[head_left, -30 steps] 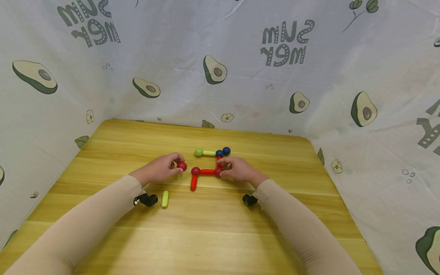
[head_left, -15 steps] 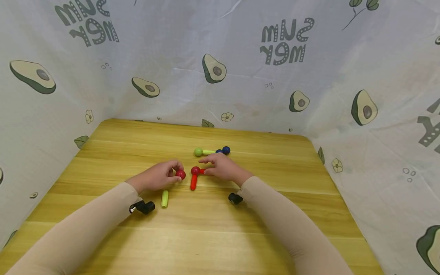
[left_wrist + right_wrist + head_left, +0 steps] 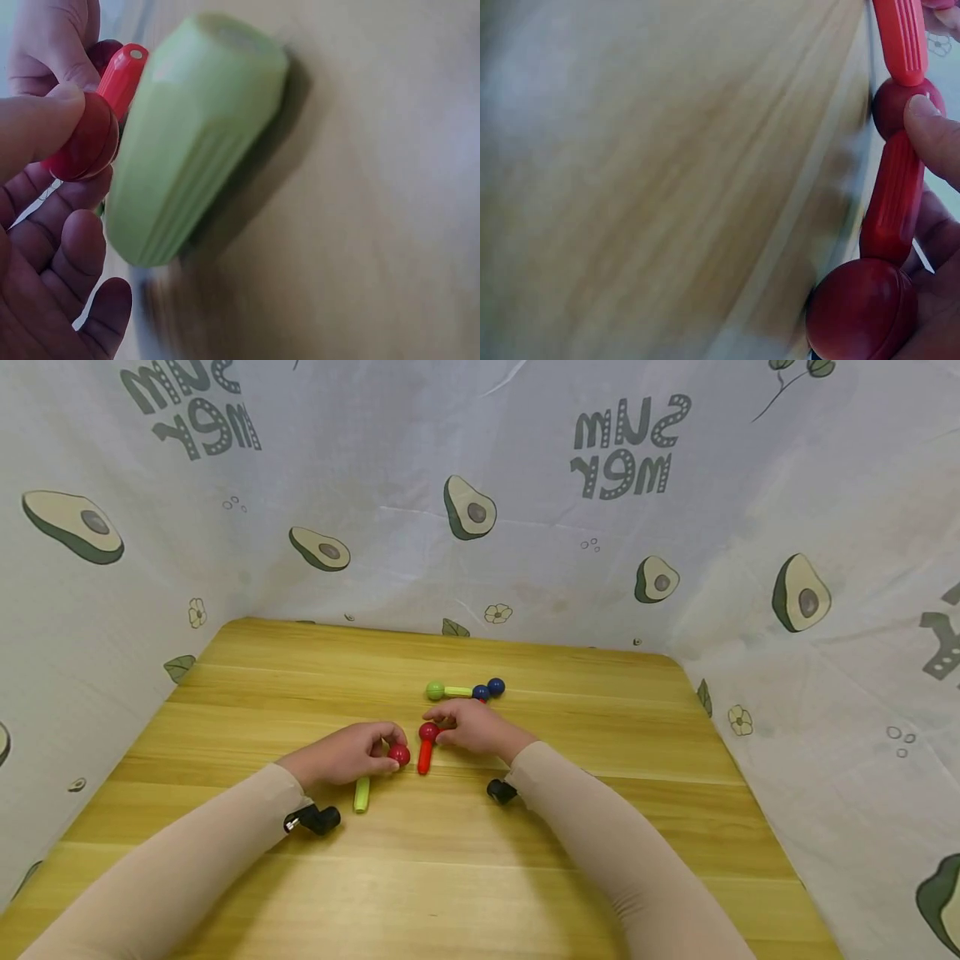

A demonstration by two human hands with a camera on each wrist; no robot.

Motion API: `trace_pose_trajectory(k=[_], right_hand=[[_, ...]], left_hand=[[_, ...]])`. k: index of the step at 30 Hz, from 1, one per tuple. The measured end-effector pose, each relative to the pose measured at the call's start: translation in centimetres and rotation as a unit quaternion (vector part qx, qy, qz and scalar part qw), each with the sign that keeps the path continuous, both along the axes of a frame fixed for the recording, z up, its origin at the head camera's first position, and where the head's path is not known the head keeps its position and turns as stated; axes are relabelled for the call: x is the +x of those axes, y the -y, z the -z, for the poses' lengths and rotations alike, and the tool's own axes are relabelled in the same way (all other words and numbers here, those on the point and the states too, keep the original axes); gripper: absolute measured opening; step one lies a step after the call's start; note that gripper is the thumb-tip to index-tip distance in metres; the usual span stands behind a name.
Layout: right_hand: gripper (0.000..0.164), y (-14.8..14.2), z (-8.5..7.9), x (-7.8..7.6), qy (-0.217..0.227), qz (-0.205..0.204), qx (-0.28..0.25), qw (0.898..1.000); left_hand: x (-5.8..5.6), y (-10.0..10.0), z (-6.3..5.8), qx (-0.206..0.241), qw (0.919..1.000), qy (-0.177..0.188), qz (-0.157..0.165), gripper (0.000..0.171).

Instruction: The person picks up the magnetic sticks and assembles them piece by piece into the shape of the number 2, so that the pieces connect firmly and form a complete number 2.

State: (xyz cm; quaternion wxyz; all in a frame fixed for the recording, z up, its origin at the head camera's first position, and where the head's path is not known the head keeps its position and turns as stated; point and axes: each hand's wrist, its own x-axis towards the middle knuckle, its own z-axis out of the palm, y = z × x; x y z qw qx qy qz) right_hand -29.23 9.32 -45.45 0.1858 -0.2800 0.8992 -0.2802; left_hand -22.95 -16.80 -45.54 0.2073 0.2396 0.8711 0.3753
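Observation:
My left hand [image 3: 348, 753] pinches a loose red ball [image 3: 399, 754] between thumb and fingers, just left of a joined ball-and-rod chain. With thumb and fingers my right hand [image 3: 476, 727] grips the chain's red corner ball [image 3: 429, 732]. From that ball a red rod [image 3: 424, 758] points toward me. A second red rod [image 3: 892, 195] joins it to another red ball [image 3: 862, 311] in the right wrist view; the right hand hides both in the head view. Beneath the left hand lies a loose yellow-green rod [image 3: 362, 795], large in the left wrist view.
The chain's far end holds a green ball [image 3: 435, 691], a yellow-green rod [image 3: 459, 692] and a blue ball [image 3: 481, 692]. Another blue ball [image 3: 497, 687] sits against it. A printed cloth [image 3: 555, 568] hangs behind the wooden table [image 3: 450, 877].
My right hand has slid left from the chain's right-hand red ball to the red corner ball and taken hold of it. The left hand has come slightly nearer me with its red ball.

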Motion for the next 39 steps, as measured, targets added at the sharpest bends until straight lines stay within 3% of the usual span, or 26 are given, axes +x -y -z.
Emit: trace_pose_trajectory(k=[17,39], right_hand=[[0.035,0.0,0.3,0.2,0.003,0.008,-0.015,1.0],[0.033,0.0,0.8,-0.3,-0.028,-0.001,0.016,0.999]], left_hand=[[0.3,-0.3,0.2,-0.006,0.9998,-0.006,0.018,0.023],[0.9,-1.7,0.6,0.001,0.9987,-0.028,0.042,0.025]])
